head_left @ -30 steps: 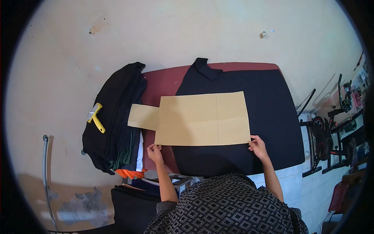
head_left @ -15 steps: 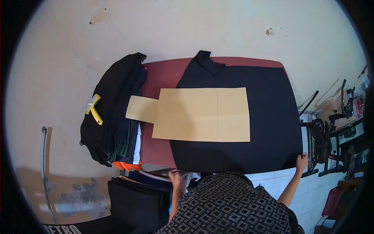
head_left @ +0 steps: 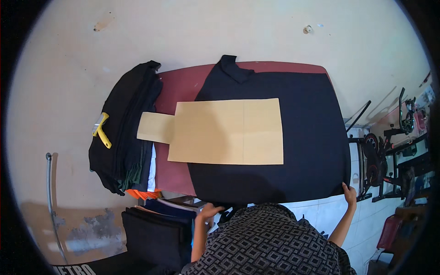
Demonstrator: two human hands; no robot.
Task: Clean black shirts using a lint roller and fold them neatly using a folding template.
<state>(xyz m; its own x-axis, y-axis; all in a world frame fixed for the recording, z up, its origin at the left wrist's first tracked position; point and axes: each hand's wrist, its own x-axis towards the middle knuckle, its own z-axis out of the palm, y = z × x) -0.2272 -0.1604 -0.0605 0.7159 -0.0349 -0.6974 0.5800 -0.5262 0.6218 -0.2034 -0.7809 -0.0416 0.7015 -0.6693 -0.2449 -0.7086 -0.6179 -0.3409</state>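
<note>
Right hand [head_left: 349, 195]: we pinch the black garment [head_left: 311, 133]
Left hand [head_left: 211, 211]: near its edge (grip, we cannot tell)
Tan board [head_left: 224, 131]: partly atop it

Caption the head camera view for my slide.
A tan sheet lies partly over a spread black garment, with the right hand at the garment's lower-right corner.

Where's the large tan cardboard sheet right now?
In the head view, the large tan cardboard sheet lies near the centre, mostly on the spread black garment, right of the dark clothes pile.
</note>
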